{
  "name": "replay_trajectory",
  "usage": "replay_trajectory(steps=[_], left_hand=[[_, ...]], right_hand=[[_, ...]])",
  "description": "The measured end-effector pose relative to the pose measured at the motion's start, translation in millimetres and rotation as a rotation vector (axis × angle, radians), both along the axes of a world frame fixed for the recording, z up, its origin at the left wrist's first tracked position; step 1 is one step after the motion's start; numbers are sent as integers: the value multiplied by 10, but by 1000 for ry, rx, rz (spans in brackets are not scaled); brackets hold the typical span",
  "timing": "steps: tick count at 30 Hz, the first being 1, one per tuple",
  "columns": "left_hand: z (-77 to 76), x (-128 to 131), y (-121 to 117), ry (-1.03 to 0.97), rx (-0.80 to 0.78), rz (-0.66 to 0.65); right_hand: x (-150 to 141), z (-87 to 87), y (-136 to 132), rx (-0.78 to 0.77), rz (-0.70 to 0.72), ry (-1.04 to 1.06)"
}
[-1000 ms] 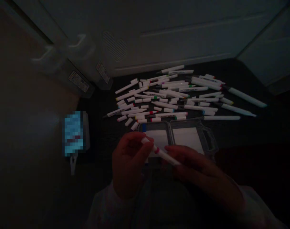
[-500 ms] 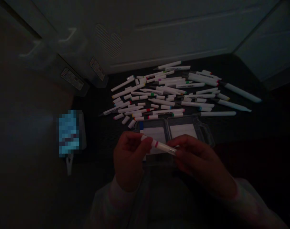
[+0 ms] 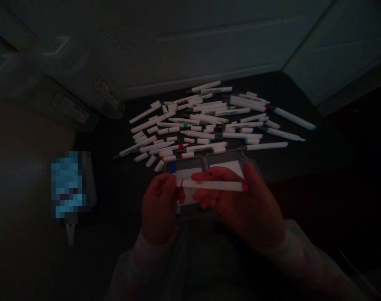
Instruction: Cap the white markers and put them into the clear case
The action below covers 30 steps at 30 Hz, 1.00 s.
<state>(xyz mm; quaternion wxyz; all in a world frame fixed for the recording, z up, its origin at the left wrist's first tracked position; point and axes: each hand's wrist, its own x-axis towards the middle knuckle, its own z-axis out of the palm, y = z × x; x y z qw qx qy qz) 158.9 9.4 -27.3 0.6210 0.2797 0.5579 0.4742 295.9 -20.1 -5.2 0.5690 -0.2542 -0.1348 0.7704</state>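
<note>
A white marker (image 3: 220,185) with a pink right end lies almost level in front of me, between both hands. My left hand (image 3: 160,207) is closed, its thumb and fingers pinching the marker's left end, which they partly hide. My right hand (image 3: 246,209) cradles the barrel, with curled fingers behind it and the thumb raised beside the pink end. Beneath the hands is an open clear plastic case (image 3: 256,167) with white sheets inside. Beyond it, many white markers (image 3: 205,148) and loose caps (image 3: 151,161) lie scattered on a dark tabletop (image 3: 328,152).
A pale panelled surface (image 3: 209,46) rises behind the table. Two clear containers with printed labels (image 3: 106,93) stand at the back left. At left is a device with a pixelated blue face (image 3: 67,179). The scene is very dim.
The marker has turned from slanting down rightward to nearly level. My right hand has rolled open around it, thumb lifting off the tip, so its pink end shows. The whole view has shifted slightly.
</note>
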Motion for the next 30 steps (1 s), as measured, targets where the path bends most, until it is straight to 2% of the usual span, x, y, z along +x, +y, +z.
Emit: replay_trajectory(steps=[4, 7, 10, 12, 17, 20, 26, 30], left_hand=[[-4, -11, -11, 49, -35, -20], [23, -41, -47, 70, 8, -28], [62, -75, -126, 137, 104, -60], [85, -78, -196, 180, 167, -89], [116, 14, -372, 314, 306, -54], [134, 99, -456, 401, 327, -53], [280, 246, -595, 528, 315, 77], [334, 281, -682, 526, 313, 63]], right_hand=[[-23, -3, -37, 107, -21, -114], [1, -46, -77, 157, -2, -324], [58, -128, -125, 228, -121, -632], [99, -181, -166, 243, -155, -722], [131, -203, -271, 158, -14, -525], [80, -155, -314, 195, -20, -488], [-33, -88, -392, 320, -104, -455], [-47, -23, -417, 357, -138, -490]])
